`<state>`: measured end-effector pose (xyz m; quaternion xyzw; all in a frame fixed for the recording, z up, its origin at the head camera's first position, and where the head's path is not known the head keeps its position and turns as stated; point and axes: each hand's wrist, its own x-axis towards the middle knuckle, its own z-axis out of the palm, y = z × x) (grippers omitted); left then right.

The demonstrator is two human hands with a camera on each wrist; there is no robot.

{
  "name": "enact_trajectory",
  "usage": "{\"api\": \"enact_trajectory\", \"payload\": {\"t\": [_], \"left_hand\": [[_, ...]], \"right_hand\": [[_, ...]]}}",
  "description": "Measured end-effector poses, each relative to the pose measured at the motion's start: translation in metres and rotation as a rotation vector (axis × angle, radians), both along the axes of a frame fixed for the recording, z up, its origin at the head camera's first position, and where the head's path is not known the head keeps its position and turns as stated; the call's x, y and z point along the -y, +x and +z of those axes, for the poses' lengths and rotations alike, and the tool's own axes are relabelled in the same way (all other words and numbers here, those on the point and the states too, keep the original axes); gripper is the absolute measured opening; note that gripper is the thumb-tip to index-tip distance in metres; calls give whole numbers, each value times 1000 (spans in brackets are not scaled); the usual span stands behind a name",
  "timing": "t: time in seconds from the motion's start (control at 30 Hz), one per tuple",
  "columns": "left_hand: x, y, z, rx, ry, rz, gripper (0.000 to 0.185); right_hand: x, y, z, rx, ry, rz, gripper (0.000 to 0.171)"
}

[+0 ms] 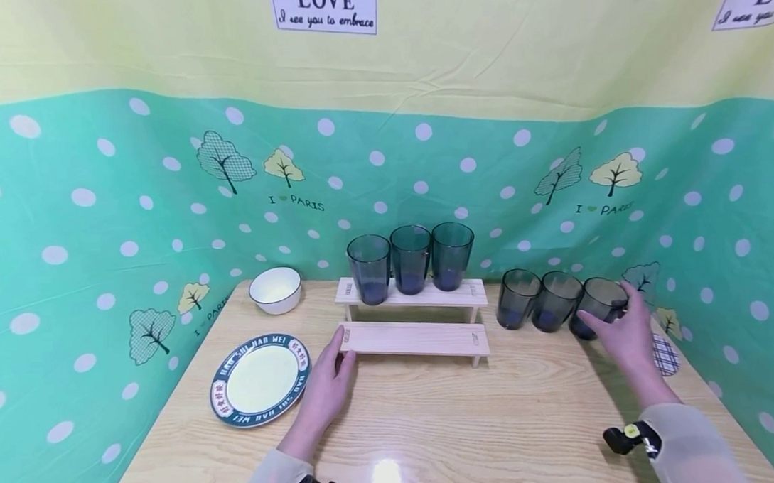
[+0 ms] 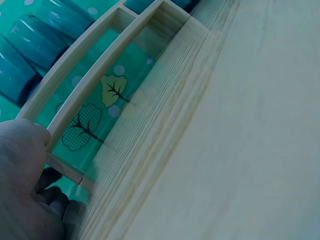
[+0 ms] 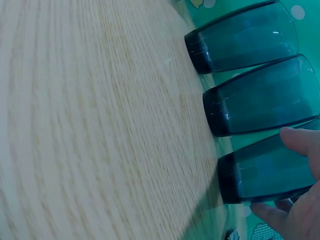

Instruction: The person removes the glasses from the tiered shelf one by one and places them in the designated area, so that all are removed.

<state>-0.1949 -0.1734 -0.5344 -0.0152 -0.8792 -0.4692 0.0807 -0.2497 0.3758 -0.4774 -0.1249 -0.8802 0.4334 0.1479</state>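
Note:
My left hand holds the left end of a two-tier wooden rack at its lower step. In the left wrist view, the thumb lies against the step's edge and the fingers curl by the side leg. On the upper step, three tinted glasses stand in a row. Over at the right, my right hand grips the rightmost of three smoky glasses, a tumbler, with thumb and fingers on opposite sides. The middle glass and left glass stand upright beside it.
A white bowl sits at the back left, with a blue-rimmed plate in front of it. A checked flat piece lies beyond my right wrist. Patterned cloth hangs behind and along both sides of the wooden table.

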Motion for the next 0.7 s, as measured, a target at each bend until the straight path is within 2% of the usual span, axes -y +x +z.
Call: {"api": "enact_trajectory", "payload": {"t": [0.47, 0.7], "left_hand": [[0, -1, -1, 1, -2, 3, 65], [1, -1, -2, -2, -3, 4, 66]], "right_hand": [[1, 6, 5, 21, 26, 22, 114], [1, 11, 17, -3, 40, 25, 117]]}}
